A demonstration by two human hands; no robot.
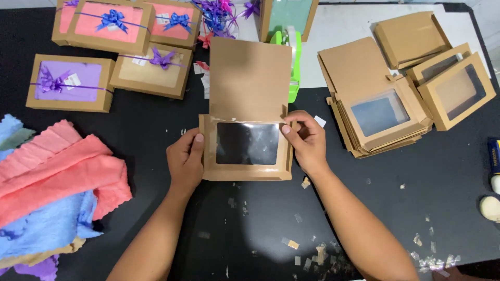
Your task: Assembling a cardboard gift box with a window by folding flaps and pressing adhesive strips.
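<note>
Two bare forearms reach up the black surface (416, 171). Between them lies a flat brown cardboard box with clear window (246, 148), lid flap standing away. Left hand (186, 158) grips its left edge; right hand (307, 140) pinches the upper-right corner.

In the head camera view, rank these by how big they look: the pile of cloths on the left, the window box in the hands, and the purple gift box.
1. Pile of cloths, partly cut off by the frame.
2. Window box, flap open, held by left hand and right hand.
3. Purple gift box.
</note>
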